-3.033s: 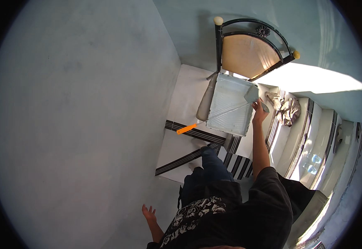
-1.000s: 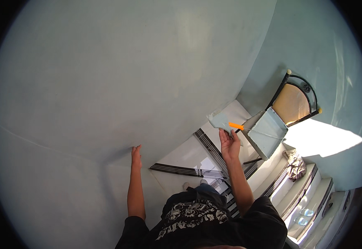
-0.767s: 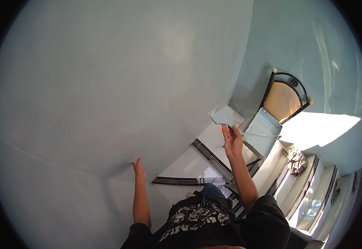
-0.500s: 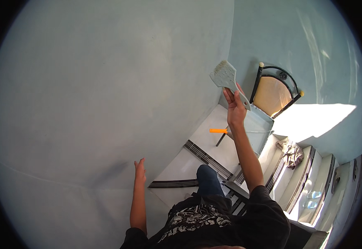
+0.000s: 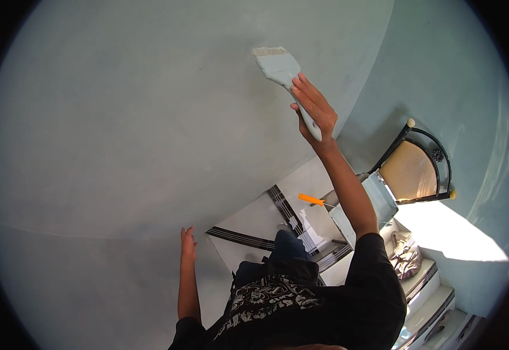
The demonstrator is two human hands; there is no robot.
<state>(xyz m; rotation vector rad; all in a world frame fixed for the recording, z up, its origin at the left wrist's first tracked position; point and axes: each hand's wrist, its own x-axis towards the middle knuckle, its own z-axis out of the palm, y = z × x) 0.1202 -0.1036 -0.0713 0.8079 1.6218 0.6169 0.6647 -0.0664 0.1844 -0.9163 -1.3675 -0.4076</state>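
Note:
In my right hand is a wide paintbrush with a pale grey-blue body, its fingers wrapped along the handle. The light bristles point up and left at the pale green-grey wall. Whether they touch it I cannot tell. My left hand is raised lower down at the left, close to the wall, with its fingers apart and nothing in it.
A chair with a black frame and yellow back stands at the right, bearing a pale blue paint tray. An orange roller handle juts from the tray. A crumpled bag lies on stairs descending at the lower right.
My right hand has carried the paintbrush up and left, turning it so the bristles face the main wall. My view has shifted left, and the chair sits farther right. My left hand stays raised.

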